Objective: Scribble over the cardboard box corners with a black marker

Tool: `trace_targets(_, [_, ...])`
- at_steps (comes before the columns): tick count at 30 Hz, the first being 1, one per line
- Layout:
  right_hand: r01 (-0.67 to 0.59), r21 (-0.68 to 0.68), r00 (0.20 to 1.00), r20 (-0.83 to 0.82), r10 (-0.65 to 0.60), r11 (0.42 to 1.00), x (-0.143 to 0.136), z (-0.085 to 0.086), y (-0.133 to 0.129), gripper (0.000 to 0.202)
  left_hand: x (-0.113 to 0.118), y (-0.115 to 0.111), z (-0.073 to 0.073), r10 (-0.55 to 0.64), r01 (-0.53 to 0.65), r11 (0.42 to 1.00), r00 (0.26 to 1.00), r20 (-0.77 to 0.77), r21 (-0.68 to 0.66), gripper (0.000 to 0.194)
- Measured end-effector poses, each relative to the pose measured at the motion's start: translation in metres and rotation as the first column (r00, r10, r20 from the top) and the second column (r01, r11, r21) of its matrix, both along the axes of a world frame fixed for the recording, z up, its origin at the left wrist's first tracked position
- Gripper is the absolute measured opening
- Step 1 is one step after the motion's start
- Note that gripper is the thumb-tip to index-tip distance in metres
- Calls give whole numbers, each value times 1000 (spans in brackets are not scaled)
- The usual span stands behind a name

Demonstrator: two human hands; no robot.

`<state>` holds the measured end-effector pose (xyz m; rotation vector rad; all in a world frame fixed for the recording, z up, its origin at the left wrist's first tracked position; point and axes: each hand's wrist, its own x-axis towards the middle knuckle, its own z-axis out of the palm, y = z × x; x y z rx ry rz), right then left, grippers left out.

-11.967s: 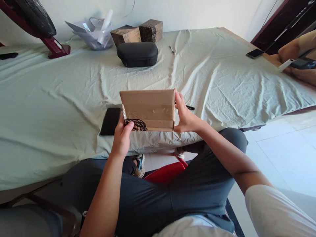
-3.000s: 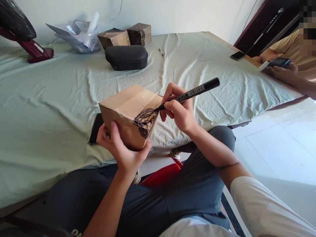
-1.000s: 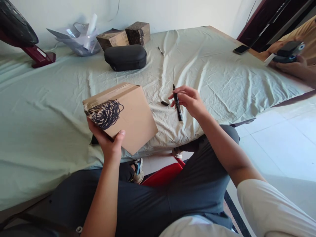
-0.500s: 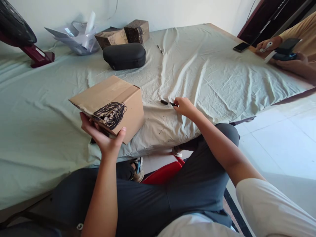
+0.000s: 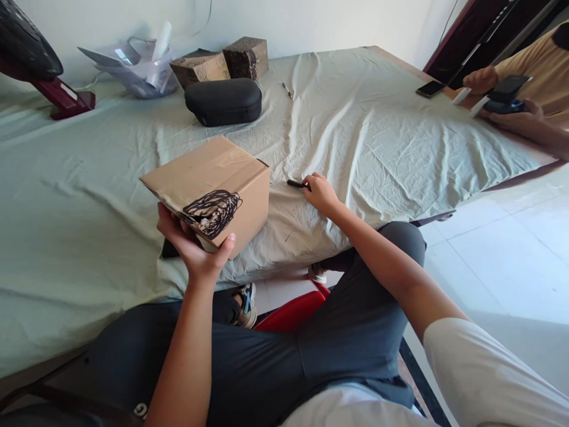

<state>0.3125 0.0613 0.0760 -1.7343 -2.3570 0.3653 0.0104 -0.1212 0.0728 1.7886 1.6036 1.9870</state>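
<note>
A brown cardboard box [image 5: 249,204] sits tilted at the table's near side, with dense black scribbled lines [image 5: 217,214] over one corner. My left hand [image 5: 195,246] grips that corner, thumb on the near face and fingers under the edge. To the right of the box, my right hand [image 5: 320,193] pinches a slim black marker [image 5: 297,184] low over the cloth. The marker's far end points left, toward the box; its near end is hidden in my fingers.
On the cloth-covered table [image 5: 80,237] stand a black zip case [image 5: 223,102], two patterned boxes [image 5: 246,57], a plastic basket [image 5: 155,83] and a dark red stand [image 5: 73,105]. A pen [image 5: 287,89] and a phone [image 5: 430,89] lie farther back. Another person's hands [image 5: 482,80] hold items at right.
My right hand has moved slightly left, closing the gap between the black marker and the black piece on the cloth. The box and my left hand have shifted a little right.
</note>
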Motion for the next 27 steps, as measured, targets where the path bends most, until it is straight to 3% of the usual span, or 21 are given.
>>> trace_targets(5, [-17,64,1000,-18,19,998,-20,-15,3,45,4,-1,0,-14,14,1000,1000,-20,20,135])
trace_targets(10, [-34,110,999,-34,38,993,-32,-24,11,36,-3,2,0,-26,26,1000,1000,14,10,129])
trace_targets(14, [19,82,998,-68,-13,996,-32,-20,12,37,-28,12,-8,-23,21,997,1000,22,69,139])
trace_targets(19, [105,100,988,-125,-92,990,-21,-7,3,41,-58,14,-13,93,-100,994,984,152,38,142])
trace_targets(24, [142,98,986,-100,-132,985,-16,1,-1,62,-59,7,-2,135,-145,989,975,177,44,129])
trace_targets(27, [131,106,987,-105,-120,986,-18,3,-1,59,-56,6,2,142,-152,988,973,181,40,127])
